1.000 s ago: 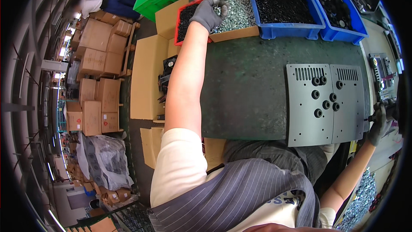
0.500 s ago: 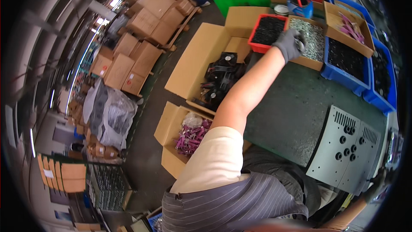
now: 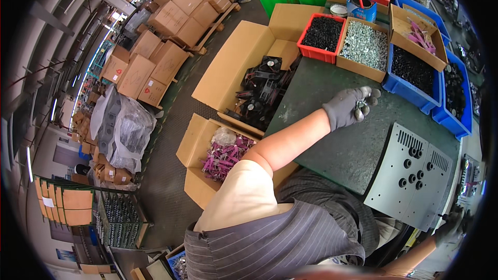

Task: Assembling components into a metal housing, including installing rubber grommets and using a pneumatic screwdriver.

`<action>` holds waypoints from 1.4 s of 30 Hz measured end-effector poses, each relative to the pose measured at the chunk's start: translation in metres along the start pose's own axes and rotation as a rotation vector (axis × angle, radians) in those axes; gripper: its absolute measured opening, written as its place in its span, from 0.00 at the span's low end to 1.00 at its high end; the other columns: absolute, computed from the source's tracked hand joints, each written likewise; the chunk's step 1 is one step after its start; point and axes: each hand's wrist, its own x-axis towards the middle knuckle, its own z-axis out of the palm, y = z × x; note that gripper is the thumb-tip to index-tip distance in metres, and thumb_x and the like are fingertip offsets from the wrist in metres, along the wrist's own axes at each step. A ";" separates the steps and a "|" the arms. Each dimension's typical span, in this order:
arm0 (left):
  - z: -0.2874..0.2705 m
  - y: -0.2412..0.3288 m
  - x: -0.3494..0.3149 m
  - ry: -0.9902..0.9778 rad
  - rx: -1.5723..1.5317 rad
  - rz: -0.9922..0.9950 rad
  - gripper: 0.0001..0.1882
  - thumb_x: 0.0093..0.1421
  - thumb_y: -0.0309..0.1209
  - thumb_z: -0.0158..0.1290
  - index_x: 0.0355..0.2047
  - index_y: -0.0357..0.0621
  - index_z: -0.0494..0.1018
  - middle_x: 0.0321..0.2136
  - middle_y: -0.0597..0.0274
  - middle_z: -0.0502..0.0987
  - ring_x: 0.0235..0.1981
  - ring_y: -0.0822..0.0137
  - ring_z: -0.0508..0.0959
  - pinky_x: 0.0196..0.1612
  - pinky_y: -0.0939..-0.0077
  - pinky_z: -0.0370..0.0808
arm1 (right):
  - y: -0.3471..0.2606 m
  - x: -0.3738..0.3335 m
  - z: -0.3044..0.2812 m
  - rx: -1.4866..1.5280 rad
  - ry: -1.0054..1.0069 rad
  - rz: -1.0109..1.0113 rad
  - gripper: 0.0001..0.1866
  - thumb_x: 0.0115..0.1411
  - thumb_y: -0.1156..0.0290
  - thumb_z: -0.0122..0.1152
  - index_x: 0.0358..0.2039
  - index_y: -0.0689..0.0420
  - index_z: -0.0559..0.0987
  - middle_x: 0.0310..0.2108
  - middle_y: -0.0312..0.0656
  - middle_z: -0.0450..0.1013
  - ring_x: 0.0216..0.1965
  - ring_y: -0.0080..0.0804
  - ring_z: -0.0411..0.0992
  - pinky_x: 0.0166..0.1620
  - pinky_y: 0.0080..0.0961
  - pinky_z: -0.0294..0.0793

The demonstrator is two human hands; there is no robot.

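My left hand (image 3: 346,109), in a grey glove, is above the dark green tabletop (image 3: 324,142) with its fingers curled round some small silver metal fasteners (image 3: 360,105). Beyond it stands a cardboard box of similar silver pieces (image 3: 364,45). At the lower right my right hand (image 3: 451,228), also gloved, is beside the near right corner of a grey metal panel (image 3: 399,168). Its fingers are dim and blurred near the picture's rim, so what it holds does not show. Several black round bushings (image 3: 412,178) stand on the panel, which has vent slots and small holes.
Left of the silver pieces is a red bin (image 3: 320,56) of black parts; blue bins (image 3: 411,93) stand to the right. A carton of black fans (image 3: 228,67) and a carton of purple parts (image 3: 194,168) flank the table's left edge. Farther off are stacked cartons (image 3: 155,67).
My left hand has come back from the box of silver pieces, nearer to me over the tabletop, with silver fasteners in its fingers. My right hand stays by the panel's corner.
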 end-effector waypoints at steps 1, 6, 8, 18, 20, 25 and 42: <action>0.002 -0.005 -0.002 -0.002 0.001 -0.005 0.12 0.65 0.37 0.43 0.42 0.47 0.71 0.29 0.70 0.69 0.22 0.80 0.67 0.17 0.94 0.63 | -0.022 -0.009 0.011 0.056 0.104 -0.069 0.12 0.58 0.73 0.53 0.39 0.66 0.76 0.19 0.34 0.65 0.18 0.18 0.59 0.25 0.16 0.64; 0.023 -0.049 -0.014 -0.098 -0.005 -0.037 0.11 0.63 0.37 0.48 0.40 0.46 0.72 0.26 0.70 0.69 0.18 0.82 0.65 0.15 0.94 0.61 | -0.067 -0.043 0.020 0.443 0.228 0.279 0.22 0.58 0.67 0.47 0.50 0.69 0.70 0.44 0.49 0.70 0.48 0.40 0.67 0.51 0.31 0.65; 0.034 -0.074 -0.016 -0.164 0.056 -0.033 0.12 0.63 0.39 0.48 0.39 0.46 0.73 0.25 0.71 0.69 0.17 0.83 0.65 0.15 0.94 0.60 | -0.085 -0.061 0.034 0.644 -0.104 0.169 0.23 0.57 0.65 0.48 0.50 0.68 0.68 0.40 0.46 0.68 0.44 0.37 0.65 0.48 0.30 0.65; 0.100 -0.150 -0.026 -0.282 0.064 -0.471 0.15 0.62 0.43 0.48 0.37 0.46 0.72 0.23 0.72 0.67 0.14 0.84 0.61 0.12 0.91 0.57 | -0.123 -0.135 0.100 0.936 -0.298 0.162 0.27 0.51 0.68 0.55 0.51 0.60 0.62 0.33 0.39 0.61 0.36 0.30 0.60 0.40 0.30 0.59; 0.093 -0.149 -0.025 -0.190 0.039 -0.446 0.14 0.62 0.42 0.47 0.39 0.44 0.71 0.24 0.72 0.66 0.14 0.84 0.60 0.12 0.91 0.56 | -0.136 -0.140 0.120 0.972 -0.383 0.143 0.25 0.51 0.71 0.57 0.49 0.58 0.63 0.32 0.38 0.62 0.33 0.30 0.62 0.39 0.29 0.62; 0.090 -0.144 -0.024 -0.298 -0.072 -0.451 0.15 0.64 0.40 0.45 0.42 0.43 0.70 0.23 0.73 0.66 0.15 0.84 0.60 0.13 0.92 0.56 | -0.159 -0.139 0.137 0.950 -0.299 0.041 0.24 0.44 0.73 0.66 0.40 0.54 0.64 0.25 0.37 0.66 0.26 0.31 0.67 0.32 0.28 0.70; 0.098 -0.151 -0.035 -0.338 -0.043 -0.521 0.19 0.61 0.46 0.48 0.36 0.41 0.69 0.21 0.66 0.69 0.14 0.79 0.64 0.12 0.89 0.59 | -0.150 -0.134 0.121 1.132 -0.310 0.130 0.24 0.45 0.67 0.65 0.40 0.55 0.64 0.24 0.36 0.65 0.23 0.28 0.64 0.26 0.24 0.67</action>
